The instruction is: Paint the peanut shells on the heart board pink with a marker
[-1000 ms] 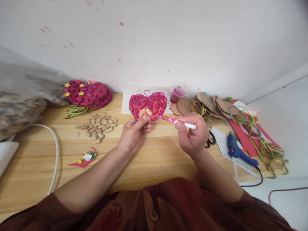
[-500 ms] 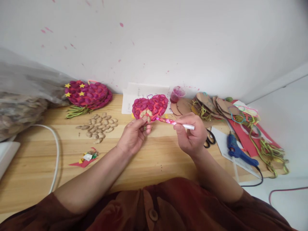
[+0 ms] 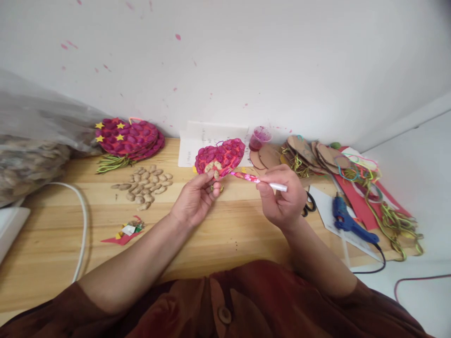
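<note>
My left hand (image 3: 195, 197) is closed on the lower edge of a round peanut-shell craft piece (image 3: 220, 157), held tilted above the table. Most of its shells are magenta on a red base; a few near my thumb are bare tan. A loop of cord shows at its top, and a bit of green cord pokes out by my fingers. In my right hand (image 3: 282, 195) is a white-handled paintbrush (image 3: 248, 177), stained pink, pinched between thumb and fingers. Its tip is at the lower right edge of the piece; whether it touches is unclear.
Loose peanut shells (image 3: 146, 185) and paper scraps (image 3: 127, 231) lie left, near stacked magenta pieces (image 3: 130, 137) and a bag of shells (image 3: 31, 162). A cup of magenta paint (image 3: 260, 137) stands behind. Rightward are cardboard discs (image 3: 303, 152), scissors (image 3: 310, 205) and a blue glue gun (image 3: 352, 223).
The craft piece has turned and tilted a little in my left hand, its right side now narrower to view. My right hand has shifted slightly right with the paintbrush.
</note>
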The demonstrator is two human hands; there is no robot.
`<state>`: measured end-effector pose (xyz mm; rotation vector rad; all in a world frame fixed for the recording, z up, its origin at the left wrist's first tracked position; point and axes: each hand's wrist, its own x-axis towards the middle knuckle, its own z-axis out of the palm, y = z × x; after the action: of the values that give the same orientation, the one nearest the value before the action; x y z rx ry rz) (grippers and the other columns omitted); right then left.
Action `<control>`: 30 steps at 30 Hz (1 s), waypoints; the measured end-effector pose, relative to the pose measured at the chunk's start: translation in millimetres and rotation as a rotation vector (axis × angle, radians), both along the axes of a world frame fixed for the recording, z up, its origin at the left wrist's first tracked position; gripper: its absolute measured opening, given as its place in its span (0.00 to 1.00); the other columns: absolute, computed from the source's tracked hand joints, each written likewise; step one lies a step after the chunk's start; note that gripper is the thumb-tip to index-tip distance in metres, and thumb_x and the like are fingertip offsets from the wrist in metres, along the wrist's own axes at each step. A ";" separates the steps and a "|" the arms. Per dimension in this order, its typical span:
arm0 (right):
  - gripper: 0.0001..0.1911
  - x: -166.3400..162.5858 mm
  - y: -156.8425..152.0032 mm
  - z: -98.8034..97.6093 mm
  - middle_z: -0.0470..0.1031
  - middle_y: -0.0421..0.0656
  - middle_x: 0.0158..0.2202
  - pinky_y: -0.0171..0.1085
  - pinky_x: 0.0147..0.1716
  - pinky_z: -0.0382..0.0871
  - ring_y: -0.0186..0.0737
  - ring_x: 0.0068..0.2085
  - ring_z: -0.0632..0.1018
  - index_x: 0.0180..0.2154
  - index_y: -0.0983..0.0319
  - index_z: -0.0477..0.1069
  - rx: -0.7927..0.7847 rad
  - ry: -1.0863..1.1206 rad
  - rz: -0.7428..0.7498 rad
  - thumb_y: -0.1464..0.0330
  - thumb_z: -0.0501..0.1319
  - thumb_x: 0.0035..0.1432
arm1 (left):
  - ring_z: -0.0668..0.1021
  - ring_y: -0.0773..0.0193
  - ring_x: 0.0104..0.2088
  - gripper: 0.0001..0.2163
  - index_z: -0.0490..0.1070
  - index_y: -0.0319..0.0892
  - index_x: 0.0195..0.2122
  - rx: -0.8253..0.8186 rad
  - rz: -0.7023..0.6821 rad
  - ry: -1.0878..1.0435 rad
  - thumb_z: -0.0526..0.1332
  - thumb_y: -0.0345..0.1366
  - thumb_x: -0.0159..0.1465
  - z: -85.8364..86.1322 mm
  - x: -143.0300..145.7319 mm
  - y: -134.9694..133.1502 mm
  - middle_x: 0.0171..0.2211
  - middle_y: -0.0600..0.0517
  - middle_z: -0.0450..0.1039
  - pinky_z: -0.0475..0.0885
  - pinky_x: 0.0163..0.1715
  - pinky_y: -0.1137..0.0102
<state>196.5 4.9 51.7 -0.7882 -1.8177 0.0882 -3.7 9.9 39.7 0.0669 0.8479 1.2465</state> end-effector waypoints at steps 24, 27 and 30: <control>0.10 -0.8 -1.1 1.0 0.77 0.41 0.33 0.43 0.35 0.73 0.41 0.35 0.77 0.43 0.57 0.73 0.028 -0.024 -0.060 0.74 0.64 0.59 | 0.75 0.72 0.19 0.04 0.77 0.33 0.32 0.015 -0.016 0.024 0.63 0.23 0.63 -0.6 -0.1 -0.1 0.24 0.50 0.77 0.74 0.19 0.80; 0.11 -1.1 -1.5 1.2 0.77 0.41 0.33 0.43 0.35 0.73 0.42 0.35 0.77 0.43 0.56 0.73 0.020 -0.014 -0.037 0.74 0.64 0.59 | 0.76 0.72 0.20 0.02 0.77 0.34 0.32 0.021 -0.009 0.031 0.65 0.24 0.62 -2.0 -0.2 0.3 0.24 0.50 0.77 0.74 0.19 0.80; 0.10 -2.5 -1.6 -0.2 0.77 0.41 0.33 0.44 0.35 0.73 0.42 0.36 0.78 0.43 0.56 0.72 0.006 -0.028 -0.017 0.73 0.64 0.60 | 0.76 0.72 0.20 0.01 0.76 0.34 0.33 0.027 -0.020 0.033 0.66 0.24 0.61 -2.9 -0.6 0.2 0.25 0.50 0.77 0.74 0.20 0.80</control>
<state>194.0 3.3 51.4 -0.8041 -1.8362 0.0609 -4.2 10.1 36.8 0.1179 0.8565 1.2408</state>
